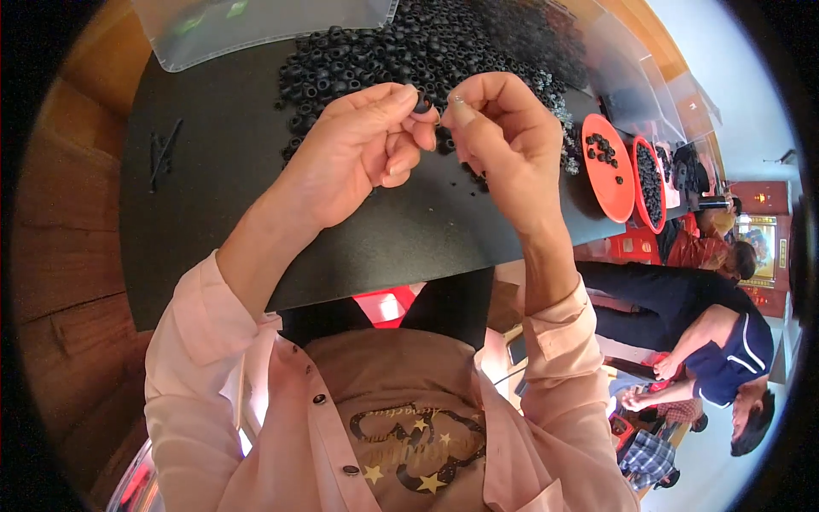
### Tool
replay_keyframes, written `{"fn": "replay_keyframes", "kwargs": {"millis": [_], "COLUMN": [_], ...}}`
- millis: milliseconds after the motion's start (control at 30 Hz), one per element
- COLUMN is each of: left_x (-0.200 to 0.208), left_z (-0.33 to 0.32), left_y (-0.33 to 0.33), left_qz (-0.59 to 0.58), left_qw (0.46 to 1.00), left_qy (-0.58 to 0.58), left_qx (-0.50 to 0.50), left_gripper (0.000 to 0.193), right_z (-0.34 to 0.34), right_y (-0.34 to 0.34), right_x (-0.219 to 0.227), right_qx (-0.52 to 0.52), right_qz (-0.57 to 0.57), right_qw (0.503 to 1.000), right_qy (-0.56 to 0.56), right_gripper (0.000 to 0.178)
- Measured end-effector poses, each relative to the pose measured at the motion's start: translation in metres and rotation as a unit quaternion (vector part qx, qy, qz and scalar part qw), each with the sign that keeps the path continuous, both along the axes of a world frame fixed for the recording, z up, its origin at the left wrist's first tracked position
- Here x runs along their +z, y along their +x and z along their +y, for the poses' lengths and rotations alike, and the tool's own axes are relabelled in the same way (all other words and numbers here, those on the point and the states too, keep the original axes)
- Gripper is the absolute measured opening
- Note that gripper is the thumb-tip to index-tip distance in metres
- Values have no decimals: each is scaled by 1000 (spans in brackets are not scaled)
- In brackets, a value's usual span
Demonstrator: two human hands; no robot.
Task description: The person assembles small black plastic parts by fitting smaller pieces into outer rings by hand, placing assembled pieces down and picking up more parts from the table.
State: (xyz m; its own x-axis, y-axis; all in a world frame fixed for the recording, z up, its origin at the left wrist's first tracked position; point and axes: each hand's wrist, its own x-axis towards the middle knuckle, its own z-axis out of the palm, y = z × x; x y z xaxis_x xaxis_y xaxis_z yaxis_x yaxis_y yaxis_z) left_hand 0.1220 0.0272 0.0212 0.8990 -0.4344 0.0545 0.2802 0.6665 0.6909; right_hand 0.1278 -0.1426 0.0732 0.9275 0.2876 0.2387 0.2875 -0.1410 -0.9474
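Note:
Over the dark tabletop, my left hand (365, 136) pinches a small black ring-shaped part (421, 103) between thumb and forefinger. Close beside it, my right hand (508, 141) is closed in a pinch; a tiny pale or shiny spot shows at its fingertips, too small to name. Behind both hands spreads a large heap of black ring-shaped parts (341, 64). Small silvery pieces (563, 128) lie along the heap's right side, just past my right hand. A few black bits (476, 181) are on the table below the right fingers.
A clear plastic bin (256, 30) stands at the back left, thin black sticks (162, 154) at the left. On the right are a red plate (610, 200) with several black parts and a red bowl (638, 183) full of black pieces. Another person (717, 333) is farther right.

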Motion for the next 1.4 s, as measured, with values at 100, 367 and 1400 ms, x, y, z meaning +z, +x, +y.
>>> {"fn": "replay_keyframes", "kwargs": {"millis": [100, 367, 1400], "left_x": [2, -3, 4], "left_z": [0, -1, 0], "left_y": [-1, -3, -1], "left_qz": [-7, -4, -8], "left_qw": [1000, 1000, 998], "left_qy": [13, 8, 6], "left_qx": [6, 0, 63], "left_gripper": [28, 27, 27], "right_z": [2, 4, -54], "right_y": [0, -7, 41], "right_x": [-1, 7, -26], "right_qx": [-19, -12, -46], "right_qz": [-67, -37, -278], "right_qw": [997, 998, 903], "right_qy": [-43, -39, -326], "right_gripper": [8, 8, 24]}}
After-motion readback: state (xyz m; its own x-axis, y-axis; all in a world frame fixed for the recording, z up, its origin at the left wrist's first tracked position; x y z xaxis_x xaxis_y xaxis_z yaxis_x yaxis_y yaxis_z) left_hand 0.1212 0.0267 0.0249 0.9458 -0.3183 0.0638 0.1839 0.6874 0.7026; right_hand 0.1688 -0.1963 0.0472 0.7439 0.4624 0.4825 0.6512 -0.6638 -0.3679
